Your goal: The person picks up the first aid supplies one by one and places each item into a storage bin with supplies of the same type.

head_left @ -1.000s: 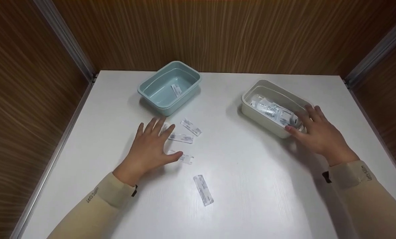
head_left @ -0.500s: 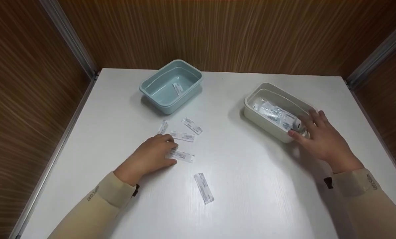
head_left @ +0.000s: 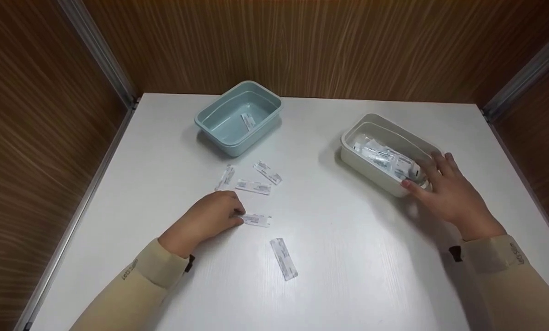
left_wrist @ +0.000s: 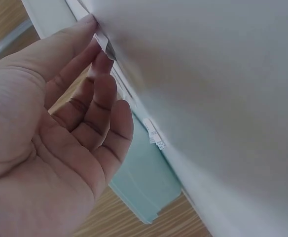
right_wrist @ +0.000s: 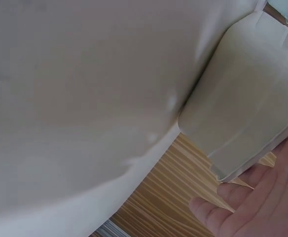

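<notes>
My left hand (head_left: 210,216) bends its fingers over a narrow white printed packet (head_left: 257,220) on the table. In the left wrist view, thumb and index finger pinch the packet's end (left_wrist: 103,43), while the other fingers are loosely bent. Several similar packets lie just beyond, such as a flat one (head_left: 253,187) and a slanted one (head_left: 268,172). On the right, my right hand (head_left: 454,197) holds the near right end of a cream bin (head_left: 371,172), its thumb at the front rim and fingers over the end. Clear-wrapped packages (head_left: 382,157) fill the bin's bottom.
A pale blue bin (head_left: 237,149) stands at the back left with a small white packet (head_left: 248,121) inside. Another packet (head_left: 283,259) lies nearer the front of the white table (head_left: 348,276). Wood-grain panels (head_left: 302,50) enclose the back and sides.
My left hand, spread above the packets before, has come down and closed its fingertips on the lower packet. The cream bin and my right hand have moved slightly toward me together.
</notes>
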`<state>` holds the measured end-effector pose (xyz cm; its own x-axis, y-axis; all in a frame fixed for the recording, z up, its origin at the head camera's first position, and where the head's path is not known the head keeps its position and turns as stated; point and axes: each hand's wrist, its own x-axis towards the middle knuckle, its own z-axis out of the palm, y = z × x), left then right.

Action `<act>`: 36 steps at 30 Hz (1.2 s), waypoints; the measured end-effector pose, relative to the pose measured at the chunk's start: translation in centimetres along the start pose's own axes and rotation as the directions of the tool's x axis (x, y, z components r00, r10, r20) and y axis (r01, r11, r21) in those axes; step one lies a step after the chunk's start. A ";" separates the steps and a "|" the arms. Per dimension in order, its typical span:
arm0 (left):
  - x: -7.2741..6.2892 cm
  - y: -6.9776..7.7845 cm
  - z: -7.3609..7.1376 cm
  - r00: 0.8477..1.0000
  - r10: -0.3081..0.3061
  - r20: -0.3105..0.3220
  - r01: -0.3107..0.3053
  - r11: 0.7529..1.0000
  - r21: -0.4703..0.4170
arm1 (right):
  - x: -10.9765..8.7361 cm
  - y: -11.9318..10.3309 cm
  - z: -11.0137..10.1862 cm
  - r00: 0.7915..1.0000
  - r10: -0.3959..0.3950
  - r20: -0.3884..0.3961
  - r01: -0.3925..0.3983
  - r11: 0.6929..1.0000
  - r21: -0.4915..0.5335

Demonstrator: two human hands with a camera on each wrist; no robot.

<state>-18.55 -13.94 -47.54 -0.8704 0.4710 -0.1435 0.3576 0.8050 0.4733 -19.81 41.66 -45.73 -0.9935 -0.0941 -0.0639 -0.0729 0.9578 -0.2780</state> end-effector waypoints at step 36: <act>-0.2 0.5 -1.2 0.994 -0.089 -0.061 0.088 0.996 -0.006 | -0.3 0.4 0.2 0.999 0.049 0.015 -0.050 0.995 0.090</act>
<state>-18.67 -14.10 -46.23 -0.9177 0.3750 -0.1315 0.2772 0.8412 0.4643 -19.57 42.01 -45.99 -0.9944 -0.0512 -0.0922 -0.0147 0.9329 -0.3599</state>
